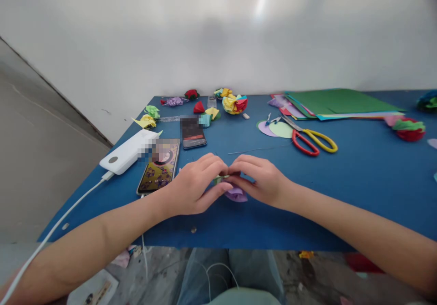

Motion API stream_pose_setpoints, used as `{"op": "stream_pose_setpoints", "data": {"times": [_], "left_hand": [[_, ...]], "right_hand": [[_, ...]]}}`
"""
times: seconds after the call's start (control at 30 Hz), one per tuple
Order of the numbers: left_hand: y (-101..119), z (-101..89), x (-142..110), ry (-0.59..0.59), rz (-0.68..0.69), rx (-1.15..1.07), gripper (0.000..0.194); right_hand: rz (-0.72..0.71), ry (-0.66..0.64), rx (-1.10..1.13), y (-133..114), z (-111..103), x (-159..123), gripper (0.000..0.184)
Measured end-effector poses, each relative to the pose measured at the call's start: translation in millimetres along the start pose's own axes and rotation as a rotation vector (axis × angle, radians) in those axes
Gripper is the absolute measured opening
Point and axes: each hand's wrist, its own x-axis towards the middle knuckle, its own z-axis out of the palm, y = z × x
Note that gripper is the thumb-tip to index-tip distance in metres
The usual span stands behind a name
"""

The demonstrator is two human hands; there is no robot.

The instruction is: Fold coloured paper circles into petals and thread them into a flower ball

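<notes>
Near the table's front edge, my left hand (pixel 201 182) and my right hand (pixel 259 180) meet with fingertips pinched together over a crumpled paper flower (pixel 236 195). Its purple paper sticks out below the fingers, and a bit of light green shows between them. The fingers hide most of it. A thin wire (pixel 261 150) lies on the blue table just beyond my hands. To the right of it rest scissors (pixel 307 140) with one red and one yellow handle. Cut paper ovals (pixel 282 130), purple and light green, lie by the scissor blades.
Left of my hands are a lit phone (pixel 159 170), a white power bank (pixel 128 152) with a cable, and a dark phone (pixel 193 134). Several paper flowers (pixel 235 104) stand along the back. Coloured sheets (pixel 341 102) are stacked at the back right of the blue table (pixel 358 168).
</notes>
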Motion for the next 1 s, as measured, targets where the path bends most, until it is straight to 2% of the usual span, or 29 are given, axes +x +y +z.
{"op": "stream_pose_setpoints", "data": {"times": [0.2, 0.33, 0.47, 0.67, 0.83, 1.0], "left_hand": [[-3.4, -5.3, 1.6, -0.002, 0.044, -0.064, 0.013], [-5.4, -5.3, 1.1, 0.025, 0.103, -0.097, 0.018], [-5.0, -2.7, -0.9, 0.057, 0.073, -0.1, 0.021], [-3.9, -3.4, -2.1, 0.011, 0.117, -0.072, 0.029], [-2.9, -4.1, -0.2, -0.002, 0.169, 0.036, 0.027], [-2.0, -3.1, -1.2, 0.009, 0.168, 0.056, 0.026]], "right_hand": [[-0.054, 0.004, -0.032, -5.3, -3.3, 0.2, 0.012], [-0.047, 0.001, 0.044, -8.8, -3.3, 0.2, 0.009], [-0.041, 0.047, 0.082, -9.5, -2.0, -1.6, 0.004], [-0.104, 0.037, -0.071, -9.3, -2.7, -4.5, 0.004], [-0.151, 0.021, -0.218, -13.1, -5.7, -2.9, 0.009], [-0.191, 0.038, -0.269, -15.1, -6.5, -1.7, 0.012]]}}
